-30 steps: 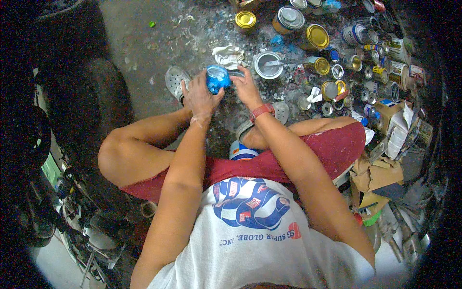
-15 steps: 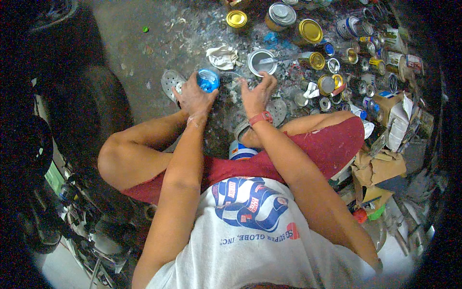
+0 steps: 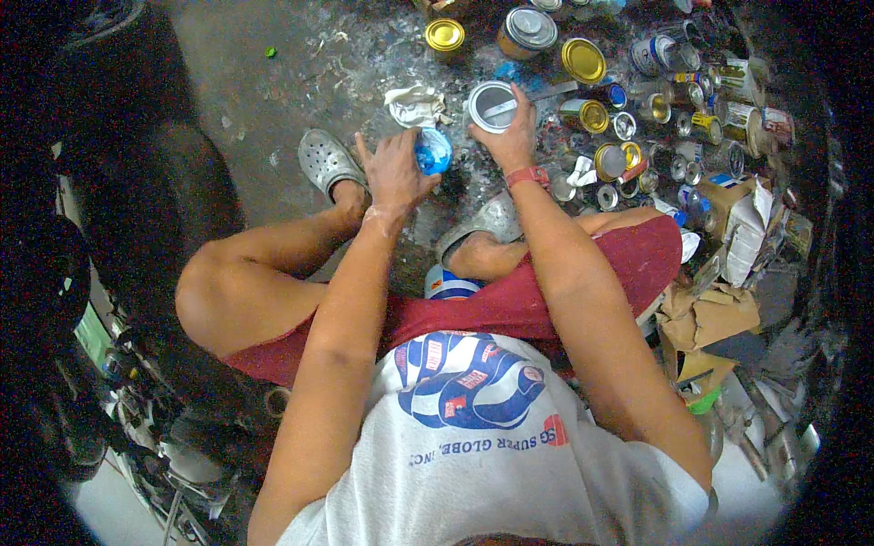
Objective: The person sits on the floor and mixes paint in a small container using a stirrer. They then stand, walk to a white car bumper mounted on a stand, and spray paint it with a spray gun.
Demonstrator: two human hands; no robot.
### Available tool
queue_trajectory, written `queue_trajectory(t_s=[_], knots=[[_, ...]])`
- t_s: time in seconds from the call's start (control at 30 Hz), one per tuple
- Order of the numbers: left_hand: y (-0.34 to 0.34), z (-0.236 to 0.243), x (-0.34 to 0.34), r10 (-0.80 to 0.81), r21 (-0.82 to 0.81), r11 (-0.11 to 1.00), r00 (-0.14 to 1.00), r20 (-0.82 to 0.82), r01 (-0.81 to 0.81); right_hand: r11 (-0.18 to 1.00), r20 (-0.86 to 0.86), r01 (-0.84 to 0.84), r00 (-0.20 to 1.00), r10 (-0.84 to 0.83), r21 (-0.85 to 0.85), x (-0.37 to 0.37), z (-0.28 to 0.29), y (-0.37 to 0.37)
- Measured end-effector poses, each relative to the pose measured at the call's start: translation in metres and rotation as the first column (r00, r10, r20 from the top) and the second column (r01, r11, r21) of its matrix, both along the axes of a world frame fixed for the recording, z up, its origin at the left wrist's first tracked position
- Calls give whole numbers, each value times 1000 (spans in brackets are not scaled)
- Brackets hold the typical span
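Blue cup (image 3: 435, 152) near-left of open can (image 3: 489, 96); left hand (image 3: 397, 171) half-curled, holding its side. Right hand (image 3: 510, 136) partly closed around can's right side. Narrow gap between; floor (image 3: 259, 127) gives room leftward, other cans (image 3: 594, 116) crowd right.

Pale-rimmed can (image 3: 472, 103): was round, lidless and grey inside; whether it touched the floor (image 3: 264, 118) was unclear.
Flat stick (image 3: 499, 110): slanted across the can's mouth.
Blue cup (image 3: 447, 153): was open, mouth upward, near and left of the can.
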State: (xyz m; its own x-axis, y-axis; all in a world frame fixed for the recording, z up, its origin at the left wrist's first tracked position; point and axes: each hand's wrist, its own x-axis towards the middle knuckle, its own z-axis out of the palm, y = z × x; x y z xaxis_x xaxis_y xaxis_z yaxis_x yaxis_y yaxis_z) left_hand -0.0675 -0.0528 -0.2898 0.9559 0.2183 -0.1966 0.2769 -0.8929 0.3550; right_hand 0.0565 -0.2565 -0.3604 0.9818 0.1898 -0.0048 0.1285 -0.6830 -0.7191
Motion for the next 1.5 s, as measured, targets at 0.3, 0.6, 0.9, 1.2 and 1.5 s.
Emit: queue_trajectory(t_s=[0.3,0.6,0.9,1.2,1.5], knots=[[-30,-9,6,-48,-66,997,998,41,50,881,-3,-406,909,418,-245,12,126,-21],[-47,-44,5,-15,-103,994,991,133,28,466,-262,-671,692,673,-577,-11,154,-29],[-52,-63,6,-72,-1,997,996,61,72,322,-368,-693,651,664,-645,-15,147,-6],[-56,-66,7,-46,-19,999,993,110,48,273,-206,-632,577,790,-725,-8,114,2],[-58,-66,7,-58,4,998,995,78,57,208,-226,-624,542,809,-753,-5,104,7]])
